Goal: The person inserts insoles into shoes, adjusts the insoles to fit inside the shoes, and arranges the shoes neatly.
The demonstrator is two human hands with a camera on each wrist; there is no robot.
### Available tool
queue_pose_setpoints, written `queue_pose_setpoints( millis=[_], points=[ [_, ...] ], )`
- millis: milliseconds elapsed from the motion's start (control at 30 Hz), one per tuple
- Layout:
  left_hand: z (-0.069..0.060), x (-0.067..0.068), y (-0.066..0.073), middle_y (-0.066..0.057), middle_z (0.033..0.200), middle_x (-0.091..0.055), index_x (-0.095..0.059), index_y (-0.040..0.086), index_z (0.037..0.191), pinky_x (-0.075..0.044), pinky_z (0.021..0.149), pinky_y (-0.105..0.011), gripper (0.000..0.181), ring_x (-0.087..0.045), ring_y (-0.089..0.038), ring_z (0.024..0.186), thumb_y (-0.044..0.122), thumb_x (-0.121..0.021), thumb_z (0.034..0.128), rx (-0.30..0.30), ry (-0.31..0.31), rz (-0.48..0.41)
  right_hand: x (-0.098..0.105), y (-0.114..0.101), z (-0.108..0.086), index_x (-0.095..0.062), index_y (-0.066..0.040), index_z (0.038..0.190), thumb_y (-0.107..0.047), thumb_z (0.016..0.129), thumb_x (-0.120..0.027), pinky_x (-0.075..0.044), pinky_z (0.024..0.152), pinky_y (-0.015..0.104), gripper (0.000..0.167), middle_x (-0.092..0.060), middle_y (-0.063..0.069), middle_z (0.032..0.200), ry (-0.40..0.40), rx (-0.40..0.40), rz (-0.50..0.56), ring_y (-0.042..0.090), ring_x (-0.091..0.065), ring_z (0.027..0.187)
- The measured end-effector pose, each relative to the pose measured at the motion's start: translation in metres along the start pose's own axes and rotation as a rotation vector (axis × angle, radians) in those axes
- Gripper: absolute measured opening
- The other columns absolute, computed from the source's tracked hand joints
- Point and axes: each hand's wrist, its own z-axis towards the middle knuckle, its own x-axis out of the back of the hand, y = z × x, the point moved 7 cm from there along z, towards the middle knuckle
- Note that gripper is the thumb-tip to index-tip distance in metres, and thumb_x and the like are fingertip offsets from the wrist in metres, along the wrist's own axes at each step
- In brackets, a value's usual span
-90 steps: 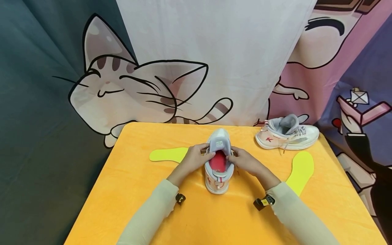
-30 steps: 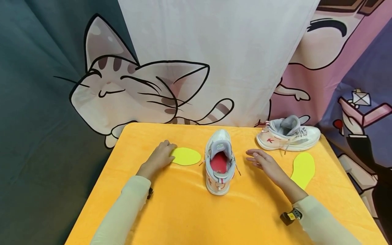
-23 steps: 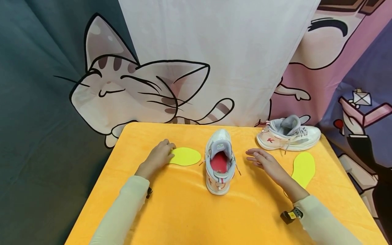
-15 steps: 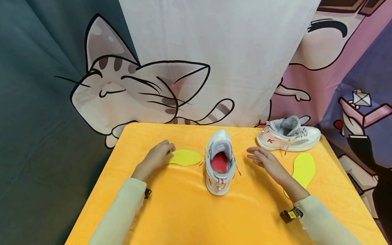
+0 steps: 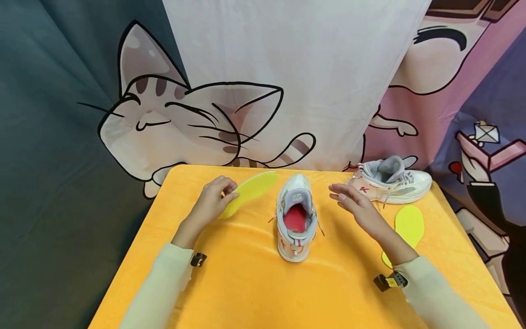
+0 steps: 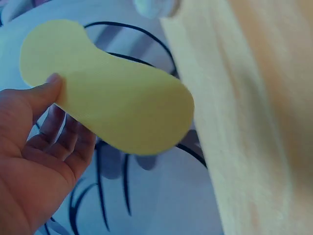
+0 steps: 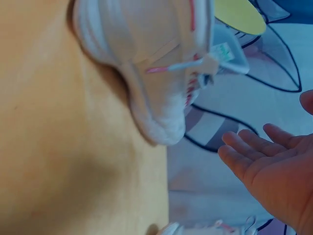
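Cloth (image 5: 37, 137) in dark teal hung at your far left, and next to it a striped cat (image 5: 164, 109) was drawn on the pale backdrop (image 5: 316, 68). Below, your left sleeve (image 5: 158, 283) reached over the yellow table (image 5: 255, 288), a small dark camera (image 5: 199, 260) at its cuff.

Your left hand (image 5: 205, 201) pinched a yellow insole (image 5: 252, 189) between thumb and bent fingers, the thumb lying on its face. You gripped it nearer its narrow end; it was off the table, tilted, its broad end up and to the right, near the toe of the shoe (image 5: 293, 244).

That shoe stood upright on its sole around mid-table, apart from both your hands, toe away from you and heel toward you. Its inside showed red, and a loose lace tip stuck out on each side.

Your right hand (image 5: 359, 205) hung in the air to the right of the shoe, fingers stretched out and slightly bent, thumb apart, holding nothing. Your right forearm crossed over the other insole (image 5: 410, 224), which lay on the table and showed on both sides of it. Behind that, at the far right corner, the other shoe (image 5: 404, 189) stood upright, toe to your right.
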Motion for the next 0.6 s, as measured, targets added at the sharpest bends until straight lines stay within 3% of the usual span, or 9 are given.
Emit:
queue_pose_setpoints(
  millis=[200,333,400,600],
  points=[
    [0.003,0.007,0.026,-0.003,0.089,-0.064,-0.067,0.008,0.096,-0.053,0.065,-0.024,0.014,-0.060,-0.015,0.082,0.010,-0.079,0.0909,-0.022,0.065,-0.110,-0.009,-0.024,0.003,-0.038,0.003,0.154,-0.024,0.113,-0.041,-0.043,0.106,0.013,0.049,-0.045,0.026,0.154,-0.023,0.059,0.044,0.004,-0.057,0.133],
    [0.004,0.008,0.045,-0.004,0.089,-0.064,-0.067,0.008,0.097,-0.053,0.064,-0.023,0.014,-0.062,-0.015,0.083,0.009,-0.080,0.0898,-0.033,0.082,-0.182,-0.017,-0.041,0.005,-0.039,0.005,0.153,-0.016,0.112,-0.043,-0.043,0.106,0.012,0.047,-0.055,0.007,0.148,-0.034,0.109,0.068,0.004,-0.058,0.133],
    [0.006,0.007,0.055,-0.004,0.090,-0.065,-0.067,0.008,0.097,-0.054,0.064,-0.022,0.015,-0.062,-0.015,0.084,0.009,-0.080,0.0894,-0.045,0.088,-0.218,-0.021,-0.048,0.007,-0.040,0.005,0.153,-0.014,0.111,-0.046,-0.043,0.106,0.012,0.046,-0.056,0.003,0.147,-0.037,0.126,0.077,0.005,-0.058,0.133],
    [0.011,0.003,0.078,-0.005,0.092,-0.064,-0.066,0.007,0.099,-0.053,0.063,-0.022,0.016,-0.062,-0.016,0.086,0.007,-0.080,0.0896,-0.065,0.099,-0.322,-0.035,-0.061,0.011,-0.039,-0.001,0.156,-0.014,0.108,-0.052,-0.045,0.106,0.015,0.051,-0.045,0.023,0.157,-0.073,0.116,0.110,0.024,-0.053,0.141]
  ],
)
